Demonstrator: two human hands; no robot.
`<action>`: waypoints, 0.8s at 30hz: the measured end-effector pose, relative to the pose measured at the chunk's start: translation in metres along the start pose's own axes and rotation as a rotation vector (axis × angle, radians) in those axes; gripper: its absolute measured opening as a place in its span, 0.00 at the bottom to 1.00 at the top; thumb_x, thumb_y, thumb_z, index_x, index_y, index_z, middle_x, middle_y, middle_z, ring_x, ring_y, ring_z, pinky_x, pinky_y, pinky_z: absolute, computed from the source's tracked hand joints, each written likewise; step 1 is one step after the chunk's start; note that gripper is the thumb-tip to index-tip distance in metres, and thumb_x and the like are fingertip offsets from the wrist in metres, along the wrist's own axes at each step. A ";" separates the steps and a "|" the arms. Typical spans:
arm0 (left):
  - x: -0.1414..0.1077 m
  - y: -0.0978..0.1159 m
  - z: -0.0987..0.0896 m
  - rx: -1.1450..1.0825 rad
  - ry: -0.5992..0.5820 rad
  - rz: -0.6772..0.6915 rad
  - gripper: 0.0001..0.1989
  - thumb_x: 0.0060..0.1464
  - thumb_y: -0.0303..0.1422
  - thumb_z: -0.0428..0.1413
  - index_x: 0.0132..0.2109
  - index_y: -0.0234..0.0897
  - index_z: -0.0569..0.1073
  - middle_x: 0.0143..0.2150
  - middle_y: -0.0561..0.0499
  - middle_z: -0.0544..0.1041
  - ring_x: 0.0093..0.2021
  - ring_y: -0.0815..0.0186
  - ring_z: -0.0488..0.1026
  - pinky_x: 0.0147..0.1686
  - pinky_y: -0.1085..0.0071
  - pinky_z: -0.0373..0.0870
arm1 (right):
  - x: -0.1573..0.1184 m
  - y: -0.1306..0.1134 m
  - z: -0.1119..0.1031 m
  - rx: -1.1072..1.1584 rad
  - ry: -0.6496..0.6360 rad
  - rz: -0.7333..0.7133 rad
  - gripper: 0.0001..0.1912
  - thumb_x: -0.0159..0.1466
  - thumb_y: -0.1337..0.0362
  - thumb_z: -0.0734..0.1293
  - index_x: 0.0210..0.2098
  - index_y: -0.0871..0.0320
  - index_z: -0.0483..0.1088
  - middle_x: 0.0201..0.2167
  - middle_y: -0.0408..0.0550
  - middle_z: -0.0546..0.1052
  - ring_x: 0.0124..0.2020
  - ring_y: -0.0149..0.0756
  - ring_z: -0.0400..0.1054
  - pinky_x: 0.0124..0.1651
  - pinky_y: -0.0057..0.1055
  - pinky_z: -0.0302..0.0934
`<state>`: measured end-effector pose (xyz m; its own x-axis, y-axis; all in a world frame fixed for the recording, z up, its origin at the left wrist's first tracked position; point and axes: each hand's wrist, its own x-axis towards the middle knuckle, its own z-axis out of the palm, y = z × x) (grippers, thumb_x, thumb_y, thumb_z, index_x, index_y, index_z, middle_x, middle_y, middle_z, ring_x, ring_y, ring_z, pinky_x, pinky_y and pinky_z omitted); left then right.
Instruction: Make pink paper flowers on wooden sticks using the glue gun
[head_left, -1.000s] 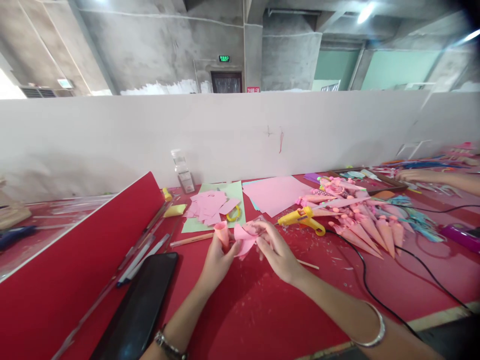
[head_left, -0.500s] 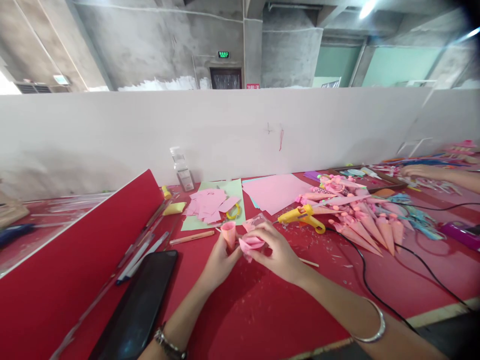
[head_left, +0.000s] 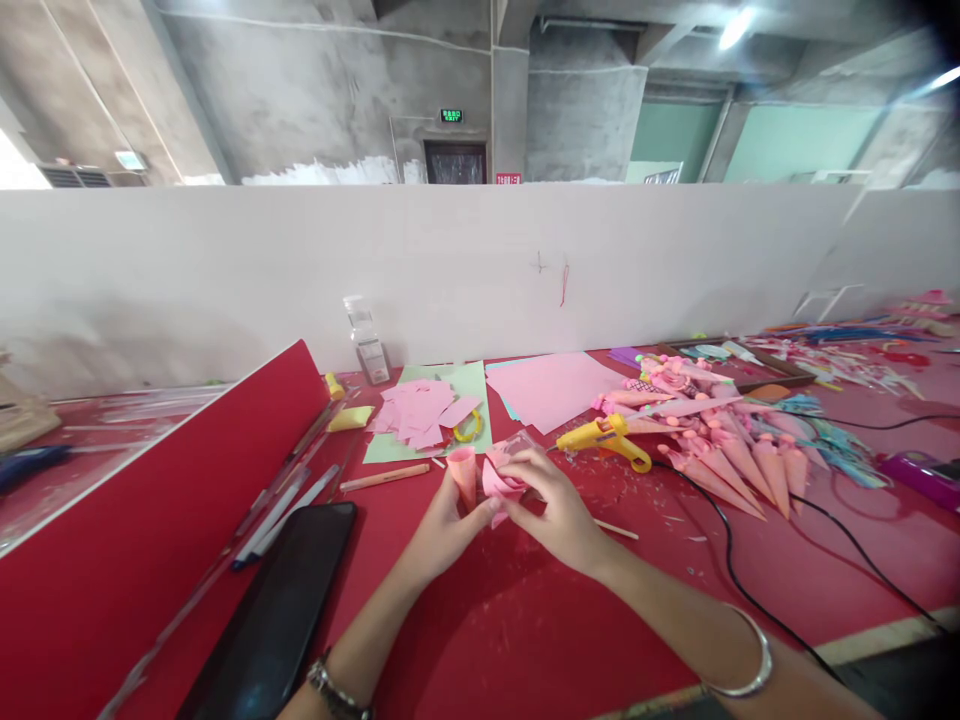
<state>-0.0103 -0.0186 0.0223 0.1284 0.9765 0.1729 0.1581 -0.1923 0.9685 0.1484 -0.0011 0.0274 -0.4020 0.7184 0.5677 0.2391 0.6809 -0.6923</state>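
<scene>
My left hand (head_left: 448, 522) is closed around an orange-pink paper cone (head_left: 463, 474), its open end facing up. Its thumb reaches across to the lower edge of a curled pink paper piece (head_left: 498, 485). My right hand (head_left: 556, 508) pinches that pink paper from the other side, thumb below and fingers above. Cone and curled paper are side by side; whether they touch I cannot tell. Behind the right fingers lies a clear plastic wrapper (head_left: 519, 442). A yellow glue gun (head_left: 604, 436) rests just beyond my right hand.
Finished paper cones (head_left: 727, 455) are heaped at the right, with black cords (head_left: 724, 520) running past them. Pink paper squares (head_left: 420, 412) and yellow-handled scissors (head_left: 468, 427) lie on a green sheet. At the left are a black phone (head_left: 281, 600) and a red divider (head_left: 187, 510).
My left thumb has come in against the pink paper, and the curled paper has shifted slightly in my right fingers. The other person's arm at the far right has left the view.
</scene>
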 end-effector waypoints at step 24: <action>0.005 -0.004 0.000 -0.121 0.048 -0.082 0.13 0.46 0.40 0.54 0.32 0.34 0.61 0.23 0.58 0.64 0.23 0.74 0.63 0.24 0.76 0.64 | -0.003 -0.001 0.000 -0.110 -0.024 -0.073 0.14 0.56 0.67 0.62 0.43 0.53 0.63 0.47 0.49 0.60 0.48 0.37 0.59 0.49 0.35 0.57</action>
<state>-0.0103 -0.0126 0.0190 0.0726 0.9925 0.0980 0.0463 -0.1015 0.9938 0.1496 -0.0040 0.0268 -0.4423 0.6633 0.6037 0.3030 0.7440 -0.5956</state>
